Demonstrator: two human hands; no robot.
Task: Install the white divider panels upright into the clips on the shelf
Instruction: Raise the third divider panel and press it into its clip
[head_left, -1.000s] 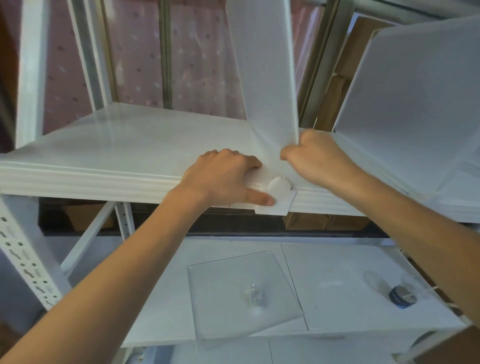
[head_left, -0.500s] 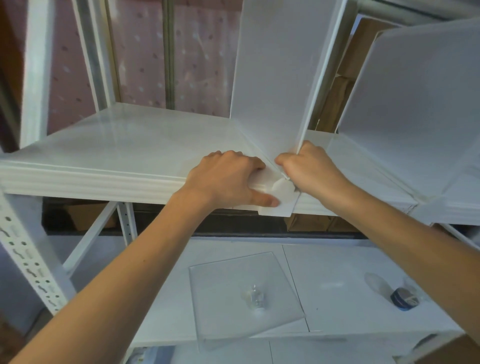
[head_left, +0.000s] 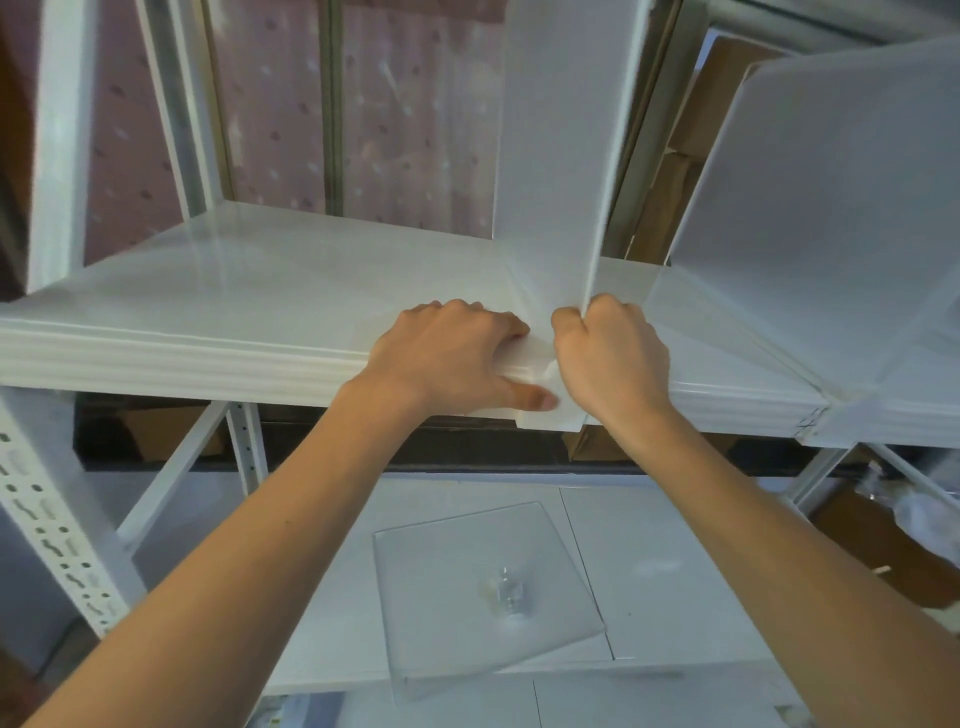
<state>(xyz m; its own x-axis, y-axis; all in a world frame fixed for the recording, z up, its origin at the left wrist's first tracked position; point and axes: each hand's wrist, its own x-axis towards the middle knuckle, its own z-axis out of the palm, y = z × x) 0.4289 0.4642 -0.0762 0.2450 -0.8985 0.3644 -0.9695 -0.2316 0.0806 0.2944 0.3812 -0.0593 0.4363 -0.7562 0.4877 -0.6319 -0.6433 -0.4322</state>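
Note:
A white divider panel (head_left: 556, 156) stands nearly upright on the white shelf (head_left: 234, 306), its lower front corner between my hands. My right hand (head_left: 613, 358) is closed around the panel's bottom front edge. My left hand (head_left: 457, 358) presses down on the white clip (head_left: 545, 415) at the shelf's front lip, thumb stretched along the clip's face. Most of the clip is hidden under my hands. A second white divider panel (head_left: 831, 208) stands on the shelf to the right, leaning away.
White slotted uprights (head_left: 47, 535) frame the rack at the left. On the lower shelf lies a clear square panel (head_left: 483, 587) with a small clear fitting on it. Brown cardboard boxes (head_left: 675, 171) sit behind the rack at the right.
The divider panel has swung from a leftward tilt to nearly upright. My right hand moved down over the clip's round tab, which is now covered. My left hand stayed on the clip.

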